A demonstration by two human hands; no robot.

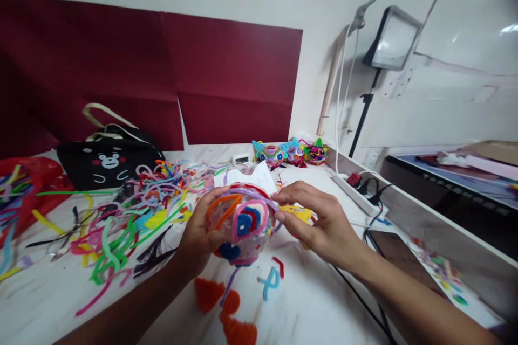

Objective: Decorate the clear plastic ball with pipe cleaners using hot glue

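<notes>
A white table [315,307] stands against a pale wall carrying dark red panels [162,70]. Both forearms enter from the near edge and meet above the middle of the table.

The left hand [198,237] is cupped around the left side of a pipe-cleaner ball [243,223], fingers curled over its top and thumb below; it has firm hold of it. The ball is held just clear of the table surface, wrapped in orange, pink, purple, red and blue loops.

The right hand [319,221] lies palm down at the ball's right side, fingers half bent. Thumb and forefinger are pinched together against the ball's edge; what they grip is too small to tell. A yellow piece [297,213] shows under this hand.

On the table below the ball lie orange fuzzy pieces [226,307], a light blue twist [270,282] and a short red piece [279,265].

A loose heap of coloured pipe cleaners [129,210] covers the left half. A black bear-face bag [107,161] sits at the far left edge, a red bag [28,183] beside it. Three small finished figures [291,152] stand at the far edge. A white power strip [356,194] and a dark phone [399,253] lie along the right edge. A lamp on a stand [392,40] rises beyond the right edge.
</notes>
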